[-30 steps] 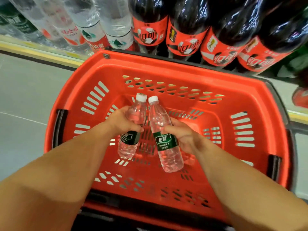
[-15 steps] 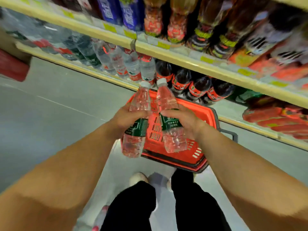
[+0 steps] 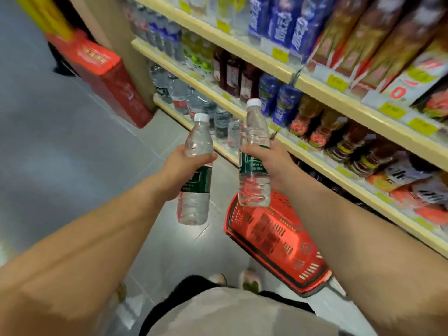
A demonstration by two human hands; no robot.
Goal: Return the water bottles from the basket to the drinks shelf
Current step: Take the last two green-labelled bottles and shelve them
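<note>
Gripping left bottle (image 3: 193, 202) round its label in left hand (image 3: 178, 166) and right bottle (image 3: 254, 187) likewise in right hand (image 3: 271, 161), fingers curled tight, both roughly upright, caps up, apart, mid-air off shelf (image 3: 324, 163) front edge, basket (image 3: 278, 241) on floor (image 3: 72, 166) below.

One head-worn wide-angle camera looks forward and down, close over both forearms; shelves (image 3: 315, 83) fill the upper right, floor (image 3: 48, 141) the left.
</note>
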